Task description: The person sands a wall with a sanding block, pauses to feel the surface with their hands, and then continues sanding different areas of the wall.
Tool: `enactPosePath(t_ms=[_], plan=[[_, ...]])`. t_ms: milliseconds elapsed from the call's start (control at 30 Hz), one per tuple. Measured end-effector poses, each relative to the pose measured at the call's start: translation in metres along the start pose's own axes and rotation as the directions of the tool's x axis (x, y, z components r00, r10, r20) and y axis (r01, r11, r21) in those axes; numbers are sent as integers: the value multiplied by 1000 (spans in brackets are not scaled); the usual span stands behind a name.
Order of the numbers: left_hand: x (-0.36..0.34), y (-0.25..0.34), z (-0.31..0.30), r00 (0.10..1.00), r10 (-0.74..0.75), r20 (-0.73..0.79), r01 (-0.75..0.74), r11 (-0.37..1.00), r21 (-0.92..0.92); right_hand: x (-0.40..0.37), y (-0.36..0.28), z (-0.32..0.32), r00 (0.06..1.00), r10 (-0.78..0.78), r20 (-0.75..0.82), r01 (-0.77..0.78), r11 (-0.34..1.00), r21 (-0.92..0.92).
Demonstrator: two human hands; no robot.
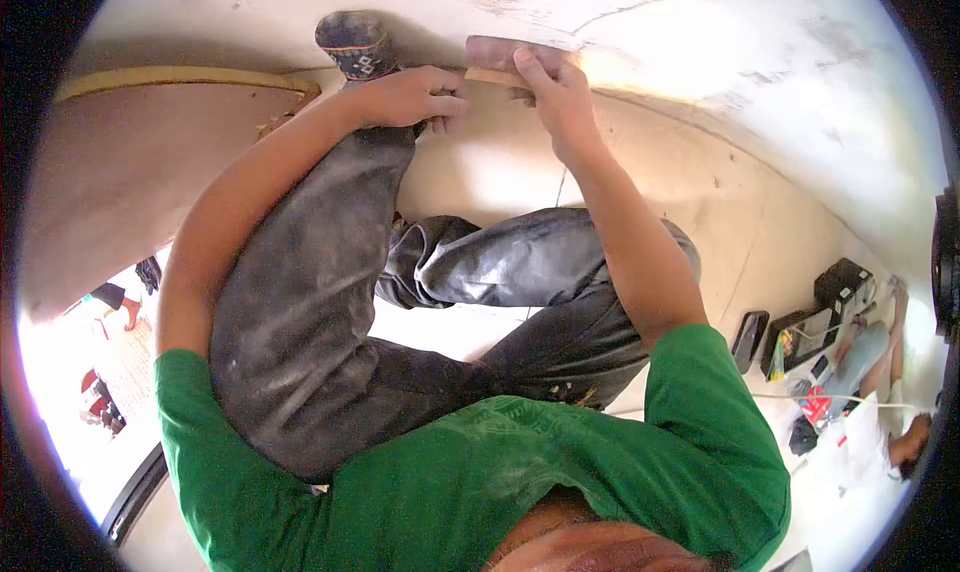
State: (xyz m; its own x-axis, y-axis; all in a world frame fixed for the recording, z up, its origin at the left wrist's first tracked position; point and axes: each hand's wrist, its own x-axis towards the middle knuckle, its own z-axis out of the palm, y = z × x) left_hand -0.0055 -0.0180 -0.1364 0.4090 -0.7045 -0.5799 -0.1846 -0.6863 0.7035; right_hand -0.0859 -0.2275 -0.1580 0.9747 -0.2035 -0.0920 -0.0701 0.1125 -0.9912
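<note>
My right hand (562, 92) grips a wooden block faced with brown sandpaper (492, 52), thumb laid over its front. The block lies along the lower part of the whitish wall (640, 27), close to where wall and floor meet; full contact cannot be made out. My left hand (425, 97) hangs loosely bent past my raised left leg, near the ankle, with nothing in it. Its fingers are partly apart, a little left of the block. Pale dust marks my dark trousers (300, 302). A dark patterned sock or shoe (362, 47) rests near the wall.
A brown panel with a yellowish edge (180, 77) stands at the left. On the tiled floor (740, 212) to the right are a phone-like dark object (749, 340), black boxes (845, 284) and a pale cable (800, 396). Another person (865, 442) sits at far right.
</note>
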Motion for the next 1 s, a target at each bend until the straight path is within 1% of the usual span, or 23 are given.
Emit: enactPosePath(t_ms=[67,100,200,233,333,367,400,467,500,600,633,700,733,767,800,867,900,933,1000], plan=[[3,-4,0,1000,28,-2,-28,1000,-9,-5,-12,2,1000,-19,-16,16,983,-181],[0,-1,0,999,36,-8,-36,999,-19,-2,-8,-1,974,-226,-7,210,914,-347],[-6,9,-3,998,61,-5,-61,997,-44,0,-5,-4,992,-117,-38,113,990,-86],[-4,4,-1,998,59,-7,-60,997,-43,2,-3,-4,998,-61,18,61,998,16],[3,-2,0,997,70,-19,-71,997,-21,-4,-7,3,995,-96,-40,93,992,-80],[3,-3,0,997,70,-29,-71,997,-16,-7,-12,5,979,-199,-51,195,977,-85],[0,-4,1,997,66,-40,-67,998,-15,-5,-14,6,976,-209,-60,208,978,-21],[-1,-6,-1,994,109,-32,-110,994,-26,-3,-13,1,975,-209,-77,216,971,103],[0,-6,-1,990,136,-21,-136,990,-28,2,-6,-4,991,-132,-19,133,982,133],[0,3,1,999,37,-10,-37,998,-59,-1,-2,0,995,97,-8,-96,994,45],[1,4,0,999,48,-15,-49,998,-41,-5,-7,3,997,-63,-41,61,997,-50],[-1,-1,0,998,61,-31,-61,998,-14,-6,-22,3,979,-197,-60,193,979,-68],[-2,-4,1,995,92,-42,-93,996,-18,-8,-23,2,965,-256,-64,250,965,-79],[0,-7,1,991,124,-48,-125,992,-23,1,-5,-3,990,-127,-63,130,990,49],[1,-6,1,986,160,-49,-162,987,-21,-2,-4,-3,997,-71,-11,71,996,58],[0,2,0,999,50,10,-50,998,-24,-1,-6,-2,996,25,86,-31,997,67],[-1,6,-1,999,-7,36,8,1000,-23,-2,-8,-2,999,13,50,-9,997,-81],[-1,9,-3,1000,-6,28,6,1000,2,-2,-12,-2,995,-99,17,100,991,-91],[-5,9,-2,1000,-15,5,14,999,35,-3,-17,-1,951,-308,-25,303,946,-115]])
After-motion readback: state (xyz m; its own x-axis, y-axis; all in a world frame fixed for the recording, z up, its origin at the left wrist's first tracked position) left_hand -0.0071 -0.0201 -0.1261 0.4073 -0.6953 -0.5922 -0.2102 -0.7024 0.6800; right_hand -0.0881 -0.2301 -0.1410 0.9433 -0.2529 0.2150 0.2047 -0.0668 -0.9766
